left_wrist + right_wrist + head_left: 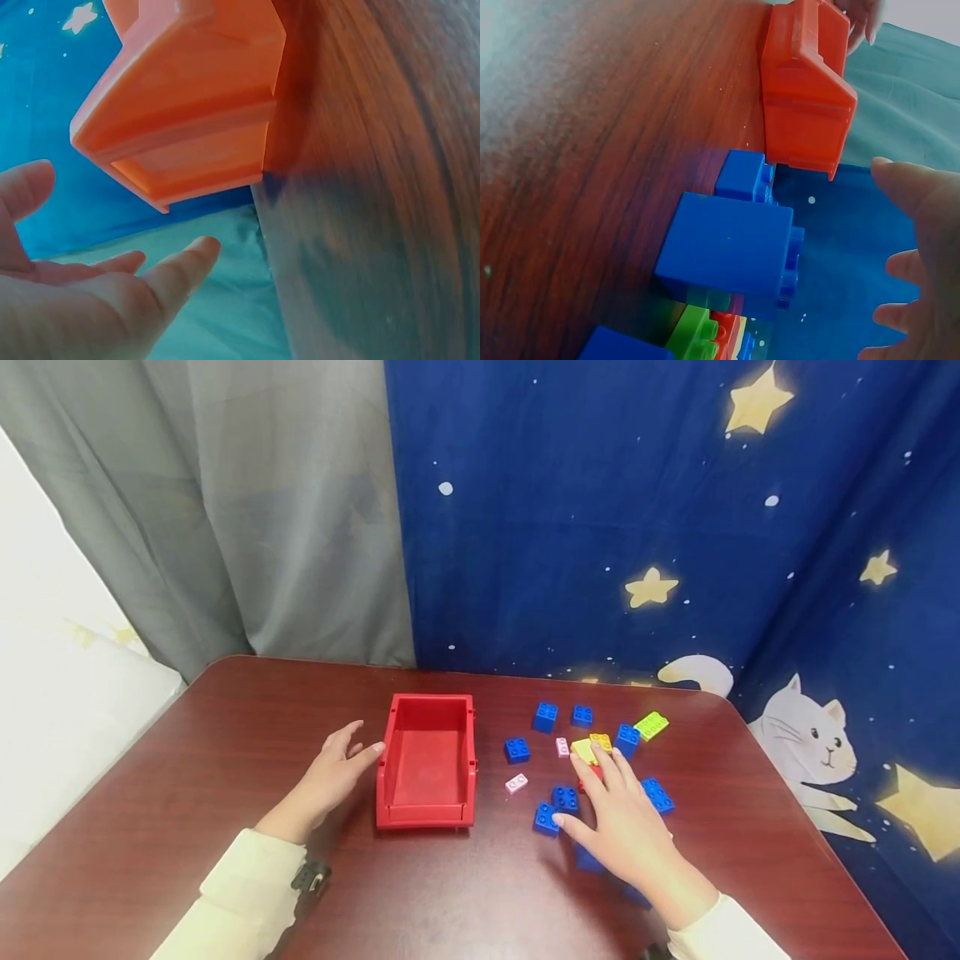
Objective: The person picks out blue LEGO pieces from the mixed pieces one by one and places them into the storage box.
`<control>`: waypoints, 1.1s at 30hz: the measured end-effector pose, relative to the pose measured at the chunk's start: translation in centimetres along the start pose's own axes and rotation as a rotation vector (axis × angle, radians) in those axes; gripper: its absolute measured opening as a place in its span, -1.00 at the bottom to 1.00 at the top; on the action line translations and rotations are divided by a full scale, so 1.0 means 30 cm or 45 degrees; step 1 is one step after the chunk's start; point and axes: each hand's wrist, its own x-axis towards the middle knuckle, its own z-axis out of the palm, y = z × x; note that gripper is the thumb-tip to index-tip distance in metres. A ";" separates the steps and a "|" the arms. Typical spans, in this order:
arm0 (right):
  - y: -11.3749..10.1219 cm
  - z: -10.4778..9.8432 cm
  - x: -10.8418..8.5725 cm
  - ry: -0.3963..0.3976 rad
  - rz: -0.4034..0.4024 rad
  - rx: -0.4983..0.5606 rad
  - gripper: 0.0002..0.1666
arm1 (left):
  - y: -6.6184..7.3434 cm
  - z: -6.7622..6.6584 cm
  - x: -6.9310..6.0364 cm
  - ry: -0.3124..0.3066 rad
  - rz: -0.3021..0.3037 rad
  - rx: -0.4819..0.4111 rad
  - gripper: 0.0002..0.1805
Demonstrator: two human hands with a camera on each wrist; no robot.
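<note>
A red open-fronted plastic bin [431, 815] stands left of the middle of the table. Just beyond its left wall is my left hand [333, 781], fingers loosely extended and holding nothing; the thumb comes close to the rim, and contact is unclear. My right hand [630, 827] hovers over scattered toy building bricks with its fingers spread. Beneath its fingertips lie a yellow brick [584, 750] and a partly hidden red brick [582, 783]. Near the right thumb sits a blue brick [547, 819]. In the right wrist view a big blue brick [727, 240] appears below the hand, apart from it.
More bricks lie around: a lime green one [651, 725], a pink one [516, 783] and several blue ones, including one at the back [545, 717]. The brown wooden table [247, 760] ends at a grey curtain [300, 510] and a blue starry curtain [540, 527].
</note>
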 end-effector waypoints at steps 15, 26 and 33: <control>0.002 -0.009 -0.019 -0.018 0.022 0.037 -0.05 | 0.015 0.038 0.026 -0.056 -0.067 -0.110 -0.24; 0.010 -0.003 -0.031 0.018 -0.024 0.055 -0.10 | 0.012 0.054 0.029 -0.059 -0.023 -0.132 -0.39; 0.016 -0.001 -0.045 0.056 -0.016 0.067 -0.13 | 0.011 0.059 0.033 -0.053 -0.011 -0.135 -0.39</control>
